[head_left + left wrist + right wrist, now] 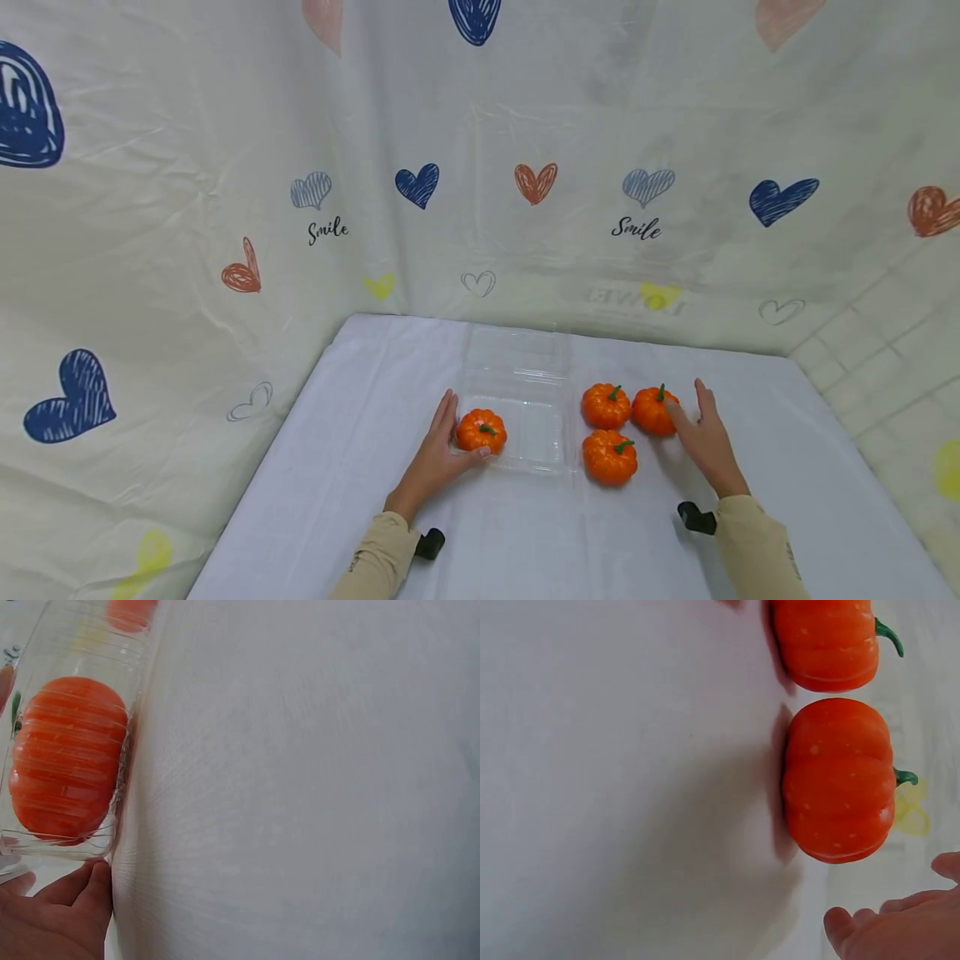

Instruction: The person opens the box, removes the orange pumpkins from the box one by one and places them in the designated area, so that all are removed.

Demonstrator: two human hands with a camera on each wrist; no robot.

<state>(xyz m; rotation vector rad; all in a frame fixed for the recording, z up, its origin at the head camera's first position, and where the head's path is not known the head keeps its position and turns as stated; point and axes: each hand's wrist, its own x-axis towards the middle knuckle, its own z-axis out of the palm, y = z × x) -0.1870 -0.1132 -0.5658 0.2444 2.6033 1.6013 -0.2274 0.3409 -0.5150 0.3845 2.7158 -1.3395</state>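
Observation:
A clear plastic clamshell container lies with its lid folded back, an orange toy pumpkin in its left side. My left hand rests against the container's near left corner, fingers straight along the left wall and thumb at the front edge beside that pumpkin. Through the clear wall the left wrist view shows the pumpkin. Right of the container stand three more pumpkins: back left, front and right. My right hand reaches beside the right one, fingers spread, holding nothing.
A white cloth covers the table. Behind it hangs a pale curtain printed with hearts. Black wrist camera mounts stick out by both sleeves, low over the cloth.

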